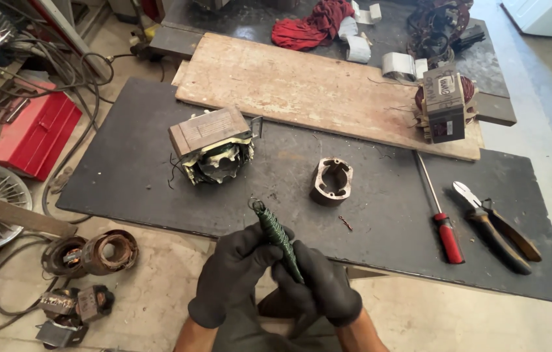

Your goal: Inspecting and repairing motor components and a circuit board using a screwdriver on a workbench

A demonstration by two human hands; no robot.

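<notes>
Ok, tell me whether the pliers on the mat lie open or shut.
Open: the pliers lie flat on the dark mat, handles spread apart.

A repair workshop: pliers (497, 225), screwdriver (442, 218), dismantled motor cores (214, 146) on a workbench (126, 176).

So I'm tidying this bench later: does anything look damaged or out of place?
Yes. The motor block on the dark table has frayed wires sticking out, and rusty coil rings lie loose on the floor.

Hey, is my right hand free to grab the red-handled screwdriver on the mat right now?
Probably not yet: the right hand and left hand both grip the green wire bundle. The path to the screwdriver looks open, with only pliers beyond it.
</notes>
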